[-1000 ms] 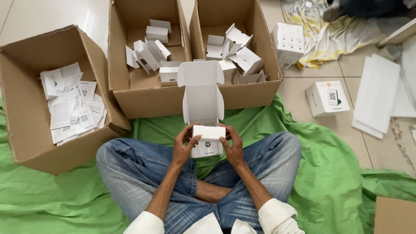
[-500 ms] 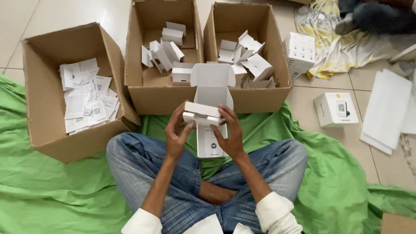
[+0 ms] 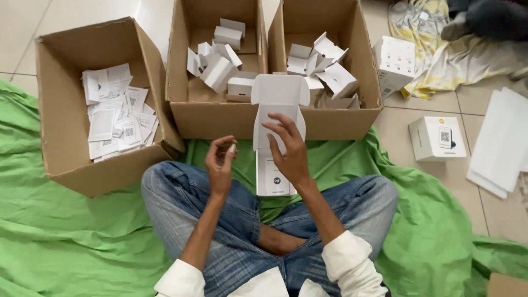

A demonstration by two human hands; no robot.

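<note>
Hands: right hand (image 3: 289, 151) grips one open white carton (image 3: 276, 129), left hand (image 3: 220, 162) empty, before three cardboard boxes (image 3: 217, 118).

**Cartons, Cloth and Loose Stock on the Tiled Floor**

Three brown cardboard cartons are set in a row at the edge of a crumpled green cloth (image 3: 71, 242). The left carton (image 3: 66, 165) is filled with small printed paper leaflets (image 3: 115, 115). In the middle carton (image 3: 181, 66), folded white inserts (image 3: 217, 69) are heaped; more opened white cartons (image 3: 324, 66) are piled in the right carton (image 3: 363, 60). Beside it, a tall white box (image 3: 395, 63) is leaned against a yellow-patterned cloth (image 3: 440, 60). A closed white product box (image 3: 437, 138) is placed on the tiles, near a stack of white sheets (image 3: 503, 146).
</note>
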